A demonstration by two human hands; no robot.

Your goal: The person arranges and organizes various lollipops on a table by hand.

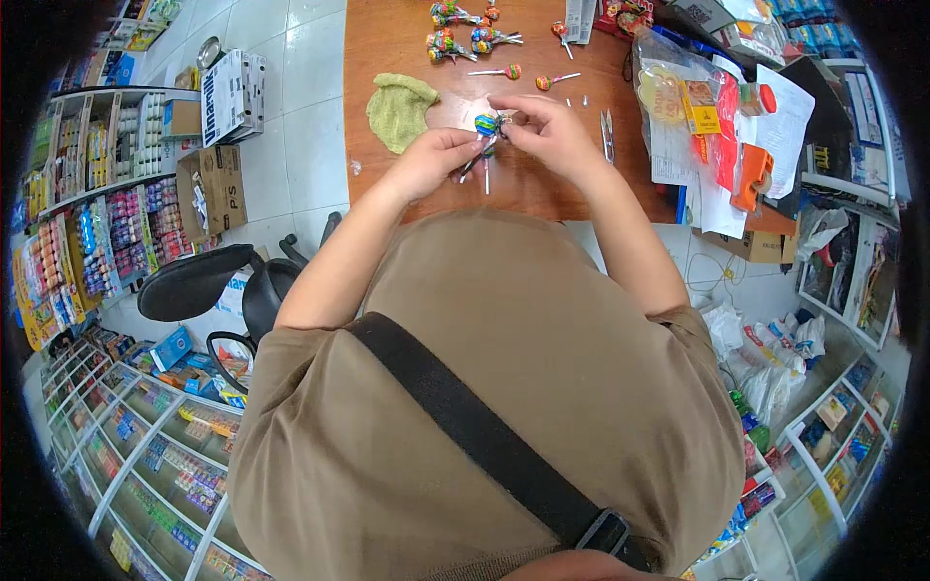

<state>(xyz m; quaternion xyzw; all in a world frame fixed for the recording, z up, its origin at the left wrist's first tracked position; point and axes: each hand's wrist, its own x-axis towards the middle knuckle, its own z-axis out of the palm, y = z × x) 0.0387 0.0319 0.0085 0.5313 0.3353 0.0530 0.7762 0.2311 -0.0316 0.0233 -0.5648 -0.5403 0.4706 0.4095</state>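
Note:
Over the wooden table (378, 184), a small bunch of lollipops (487, 124) in colourful wrappers is between my two hands, with white sticks pointing down. My left hand (433, 160) is closed around the sticks from the left. From the right, my right hand (554, 133) pinches at the bunch just below the upper wrapped head; a thin dark bit shows at its fingertips, too small to name. A crumpled green cloth (399, 111) lies left of the hands. Scissors (607, 136) rest to the right of my right hand.
Bundled lollipops (448, 45) sit at the table's far side, with a loose lollipop (512, 72) and others nearer. Papers (668, 145), plastic bags and an orange tape dispenser (752, 177) crowd the right side. A black chair (199, 281) stands at left.

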